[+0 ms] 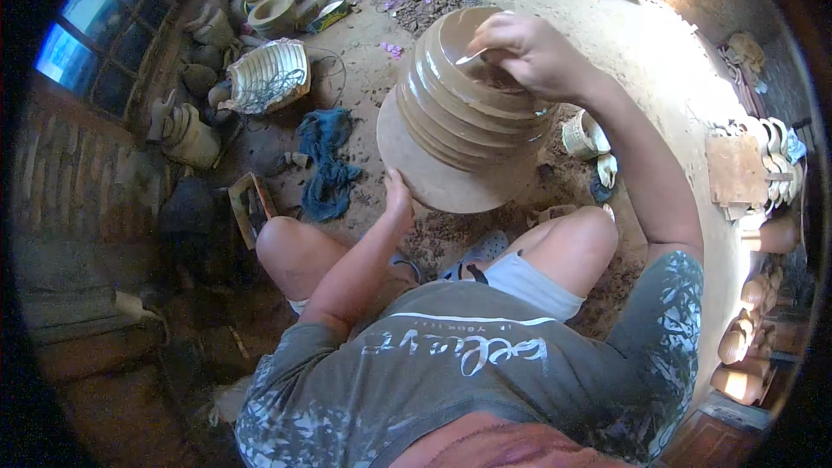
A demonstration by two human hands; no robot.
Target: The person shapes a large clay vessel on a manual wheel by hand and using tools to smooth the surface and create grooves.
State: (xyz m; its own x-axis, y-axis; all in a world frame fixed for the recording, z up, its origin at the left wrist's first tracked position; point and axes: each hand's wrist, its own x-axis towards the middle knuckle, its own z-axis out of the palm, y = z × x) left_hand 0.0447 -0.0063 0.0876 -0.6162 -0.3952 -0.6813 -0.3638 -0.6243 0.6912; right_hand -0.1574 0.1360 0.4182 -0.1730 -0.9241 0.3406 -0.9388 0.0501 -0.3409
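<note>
A ribbed, wet-looking brown clay pot stands on a round flat potter's wheel in front of my knees. My right hand reaches over the pot's rim, fingers closed on a small pale flat scraper. The scraper's end meets the inner wall near the rim; the pot's bottom is hidden. At the wheel's near left edge is my left hand, its thumb against the edge and its other fingers mostly hidden; it appears to grip the wheel.
A dark teal cloth and a ribbed pale mould lie to the left. Clay scraps cover floor beyond the pot. A pale ring-shaped piece sits right of the wheel. Several pots line the right wall.
</note>
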